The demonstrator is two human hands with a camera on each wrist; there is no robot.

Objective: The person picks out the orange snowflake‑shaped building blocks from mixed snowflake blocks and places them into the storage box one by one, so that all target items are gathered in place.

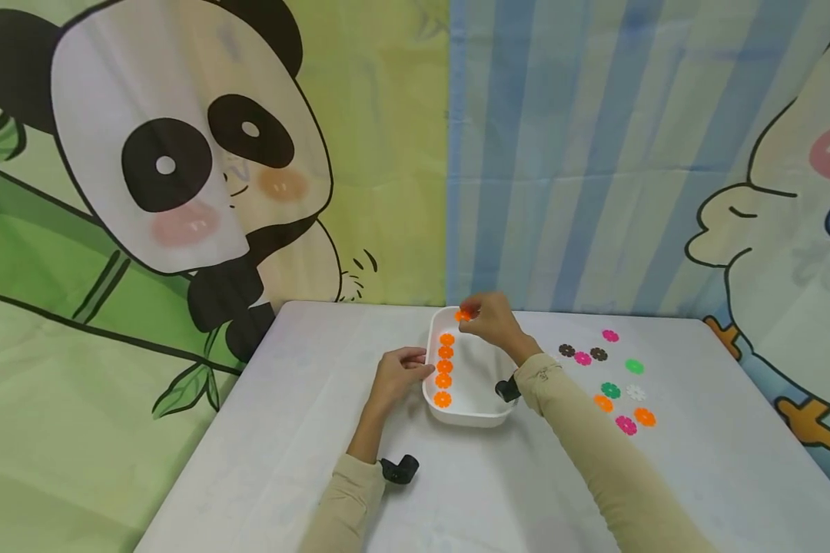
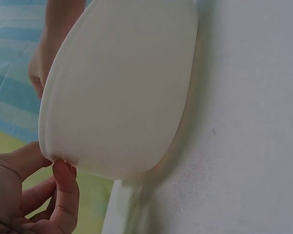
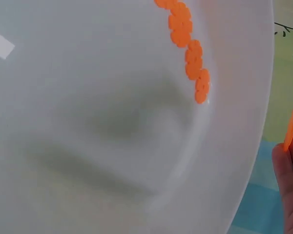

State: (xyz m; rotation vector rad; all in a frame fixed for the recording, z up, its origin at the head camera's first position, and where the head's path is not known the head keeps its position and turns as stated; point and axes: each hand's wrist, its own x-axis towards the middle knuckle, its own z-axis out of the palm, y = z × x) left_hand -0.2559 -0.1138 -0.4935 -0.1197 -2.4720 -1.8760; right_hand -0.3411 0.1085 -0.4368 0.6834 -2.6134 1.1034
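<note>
A white plastic tub (image 1: 480,419) stands on the table, with several orange flower-shaped discs (image 1: 444,367) in a row along its left side. My left hand (image 1: 396,376) pinches the tub's rim between thumb and finger, as the left wrist view shows at the tub wall (image 2: 122,92). Over the far end of the tub, my right hand (image 1: 493,319) pinches another orange flower-shaped disc (image 3: 290,130) by its edge. In the right wrist view that disc is seen nearly edge-on, and part of the row of orange discs (image 3: 194,59) shows inside the tub.
To the right of the tub, loose flower discs lie scattered: pink (image 1: 625,425), brown (image 1: 599,354), green (image 1: 611,391), white (image 1: 635,392) and orange (image 1: 645,417). A printed curtain (image 1: 539,153) hangs behind the table (image 1: 249,461). Each wrist wears a black camera (image 1: 400,469).
</note>
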